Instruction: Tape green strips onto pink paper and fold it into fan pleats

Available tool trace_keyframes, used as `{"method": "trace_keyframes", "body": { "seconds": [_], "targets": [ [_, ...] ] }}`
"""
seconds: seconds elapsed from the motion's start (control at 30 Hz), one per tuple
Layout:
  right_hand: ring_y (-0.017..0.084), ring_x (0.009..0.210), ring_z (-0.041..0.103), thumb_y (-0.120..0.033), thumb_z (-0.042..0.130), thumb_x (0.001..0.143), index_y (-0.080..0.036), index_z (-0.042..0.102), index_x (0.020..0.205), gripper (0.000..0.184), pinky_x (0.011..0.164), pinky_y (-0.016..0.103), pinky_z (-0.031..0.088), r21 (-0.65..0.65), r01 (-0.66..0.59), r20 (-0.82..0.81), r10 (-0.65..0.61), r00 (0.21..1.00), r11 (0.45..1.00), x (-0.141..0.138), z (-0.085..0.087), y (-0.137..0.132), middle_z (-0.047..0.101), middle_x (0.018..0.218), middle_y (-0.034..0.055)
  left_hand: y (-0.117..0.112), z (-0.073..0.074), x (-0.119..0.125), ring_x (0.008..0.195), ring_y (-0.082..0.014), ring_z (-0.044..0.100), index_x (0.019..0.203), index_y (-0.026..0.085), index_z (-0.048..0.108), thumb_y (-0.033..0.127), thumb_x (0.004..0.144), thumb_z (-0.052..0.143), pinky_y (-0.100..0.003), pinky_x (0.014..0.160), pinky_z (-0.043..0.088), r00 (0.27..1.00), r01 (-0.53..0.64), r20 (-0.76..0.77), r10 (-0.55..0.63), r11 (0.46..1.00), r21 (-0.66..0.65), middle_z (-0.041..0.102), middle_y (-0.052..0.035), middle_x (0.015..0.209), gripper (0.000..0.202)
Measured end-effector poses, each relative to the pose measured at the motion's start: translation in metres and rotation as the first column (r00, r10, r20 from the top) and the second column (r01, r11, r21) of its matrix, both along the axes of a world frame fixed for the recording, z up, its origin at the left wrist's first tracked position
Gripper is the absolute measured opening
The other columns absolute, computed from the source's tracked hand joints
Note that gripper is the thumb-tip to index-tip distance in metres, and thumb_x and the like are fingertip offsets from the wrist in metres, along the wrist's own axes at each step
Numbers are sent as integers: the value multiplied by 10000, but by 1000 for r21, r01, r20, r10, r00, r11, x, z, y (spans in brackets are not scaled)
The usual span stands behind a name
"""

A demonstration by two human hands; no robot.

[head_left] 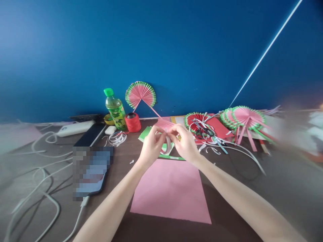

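Above the far edge of a pink paper sheet (171, 191), my left hand (152, 144) and my right hand (185, 143) meet fingertip to fingertip. Between them hangs a whitish roll of tape (168, 146), its ring facing me. The fingers of both hands are closed in a pinch at the top of the roll, around a small pale end of tape. Which fingers carry the roll's weight is hard to make out. Just behind the hands lie a pleated pink paper (161, 125) and green paper (144, 133), partly covered by them.
A pleated watermelon fan (140, 95) leans on the blue wall. Left stand a green-capped bottle (116, 112), red thread spool (133, 123), phone (94, 171) and white cables (45, 191). Right lie scissors (208, 132), a red fan (194, 120) and several pink fans (246, 117).
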State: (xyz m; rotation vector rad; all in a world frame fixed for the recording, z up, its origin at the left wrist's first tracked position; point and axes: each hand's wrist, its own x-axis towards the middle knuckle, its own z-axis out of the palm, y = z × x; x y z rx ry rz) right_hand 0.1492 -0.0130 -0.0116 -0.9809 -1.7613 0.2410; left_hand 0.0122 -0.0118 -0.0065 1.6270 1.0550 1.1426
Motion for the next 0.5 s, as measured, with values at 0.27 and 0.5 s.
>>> {"method": "trace_keyframes", "body": {
  "seconds": [0.27,0.5],
  "targets": [
    [140,739,504,-104,440,848,-206,448,777,125,658,271,423,133,-15,32,11,999,991,-2,-6,-1,511,769,20,-4,4,5,344,-63,432,781,209,379,304,848,459,-138,368,302,994,16,110,-7,997,-75,511,80,440,142],
    [137,744,526,-111,483,840,-201,494,779,109,680,275,437,120,-21,9,20,1000,993,-3,-8,-1,533,780,18,6,5,-2,407,-83,529,791,198,402,274,824,484,-202,524,461,980,124,175,-100,983,-132,540,80,448,117]
  ]
}}
